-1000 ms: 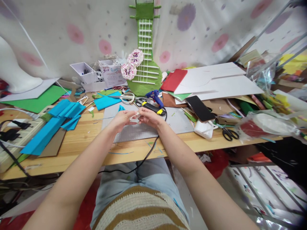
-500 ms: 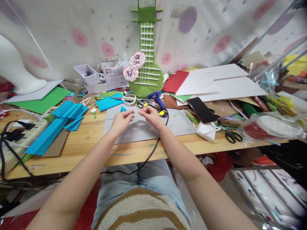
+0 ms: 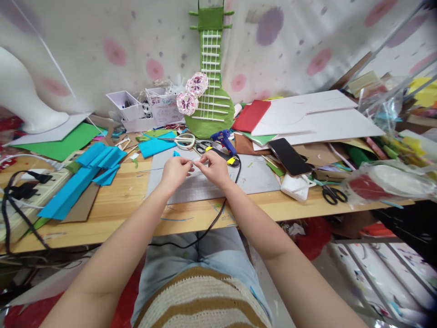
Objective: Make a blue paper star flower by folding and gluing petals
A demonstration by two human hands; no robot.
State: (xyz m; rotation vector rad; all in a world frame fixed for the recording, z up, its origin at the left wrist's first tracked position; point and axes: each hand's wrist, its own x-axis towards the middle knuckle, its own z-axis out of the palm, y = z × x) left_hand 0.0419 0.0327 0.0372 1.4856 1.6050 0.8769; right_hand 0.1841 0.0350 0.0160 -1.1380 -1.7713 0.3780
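Pinching small white piece (image 3: 195,162), left hand (image 3: 175,171) and right hand (image 3: 215,168) fingertips together, grips clenched on it

Tiny pale scrap (image 3: 195,162), pinched between left hand (image 3: 175,172) and right hand (image 3: 214,167), hangs above grey mat (image 3: 254,175), six o'clock from green guitar (image 3: 212,114).

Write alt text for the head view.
The left hand and right hand meet over a grey mat on a cluttered wooden table, pinching a small pale piece together. A blue glue gun and a green cardboard guitar sit beyond.
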